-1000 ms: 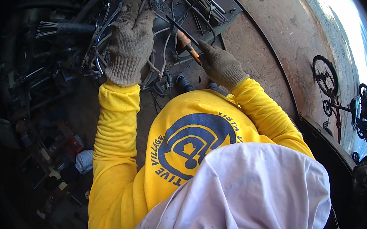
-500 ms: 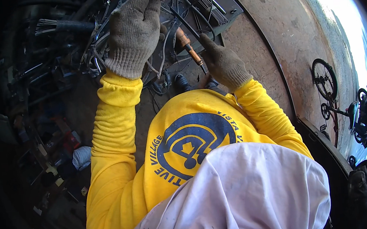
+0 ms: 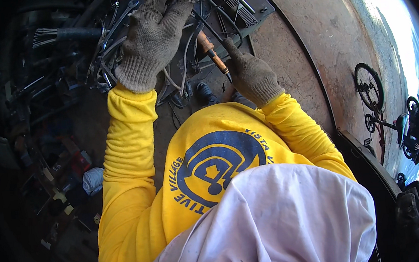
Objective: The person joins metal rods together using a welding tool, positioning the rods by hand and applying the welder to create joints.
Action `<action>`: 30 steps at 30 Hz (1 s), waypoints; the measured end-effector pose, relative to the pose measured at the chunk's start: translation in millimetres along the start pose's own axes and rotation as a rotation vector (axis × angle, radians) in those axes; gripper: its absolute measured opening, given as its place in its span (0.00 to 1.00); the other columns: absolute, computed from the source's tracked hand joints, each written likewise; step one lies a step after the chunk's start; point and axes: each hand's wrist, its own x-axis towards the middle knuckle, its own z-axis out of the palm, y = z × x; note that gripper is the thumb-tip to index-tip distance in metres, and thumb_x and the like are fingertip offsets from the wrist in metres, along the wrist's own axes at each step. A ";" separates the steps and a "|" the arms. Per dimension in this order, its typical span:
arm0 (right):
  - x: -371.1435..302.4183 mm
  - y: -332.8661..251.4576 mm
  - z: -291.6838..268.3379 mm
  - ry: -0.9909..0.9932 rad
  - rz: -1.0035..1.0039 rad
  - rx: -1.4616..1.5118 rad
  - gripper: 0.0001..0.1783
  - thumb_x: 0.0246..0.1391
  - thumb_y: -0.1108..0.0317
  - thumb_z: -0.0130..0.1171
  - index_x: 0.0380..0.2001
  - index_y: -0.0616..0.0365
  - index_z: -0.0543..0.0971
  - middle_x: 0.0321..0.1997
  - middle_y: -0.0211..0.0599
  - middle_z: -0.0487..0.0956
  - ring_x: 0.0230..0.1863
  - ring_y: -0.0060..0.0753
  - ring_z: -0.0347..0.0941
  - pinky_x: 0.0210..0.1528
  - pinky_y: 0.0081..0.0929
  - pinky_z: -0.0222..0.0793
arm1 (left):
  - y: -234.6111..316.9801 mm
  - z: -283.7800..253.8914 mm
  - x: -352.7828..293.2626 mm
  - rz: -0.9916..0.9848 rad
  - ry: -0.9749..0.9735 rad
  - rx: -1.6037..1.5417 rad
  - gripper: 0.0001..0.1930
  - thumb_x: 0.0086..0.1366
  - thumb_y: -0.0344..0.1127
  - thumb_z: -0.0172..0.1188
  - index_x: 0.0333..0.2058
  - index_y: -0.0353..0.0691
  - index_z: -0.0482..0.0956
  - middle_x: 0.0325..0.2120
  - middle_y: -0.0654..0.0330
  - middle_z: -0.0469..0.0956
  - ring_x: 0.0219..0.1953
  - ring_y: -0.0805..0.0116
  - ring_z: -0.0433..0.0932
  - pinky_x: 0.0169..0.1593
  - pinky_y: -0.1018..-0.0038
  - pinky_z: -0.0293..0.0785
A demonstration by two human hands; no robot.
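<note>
My left hand, in a grey-brown knitted glove, reaches over the cluttered worktable, its fingers curled closed at the top edge. What it grips is mostly hidden. My right hand, in a matching glove, is closed at the end of a thin dark bar that slants up toward the left hand. Between the two hands hangs an orange-brown tapered tool handle with a narrow dark tip, close to the right glove. Bent grey cables dangle beside it.
Steel rods lie bundled on the worktable. At left are a combination wrench, a tube of thin rods and dim scrap. My shoe shows below. A bicycle and motorcycle stand at the right.
My left hand has shifted slightly down, its fingers moving right. My right hand and the dark bar have moved a little left. The orange-brown handle sits slightly further left.
</note>
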 end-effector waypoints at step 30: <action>39.5 -6.7 2.5 0.040 -0.077 0.016 0.36 0.65 0.63 0.53 0.73 0.52 0.54 0.37 0.59 0.82 0.38 0.60 0.82 0.38 0.53 0.75 | -13.1 9.2 -3.8 0.306 0.031 0.134 0.09 0.68 0.32 0.64 0.45 0.37 0.81 0.39 0.52 0.84 0.40 0.53 0.85 0.45 0.65 0.82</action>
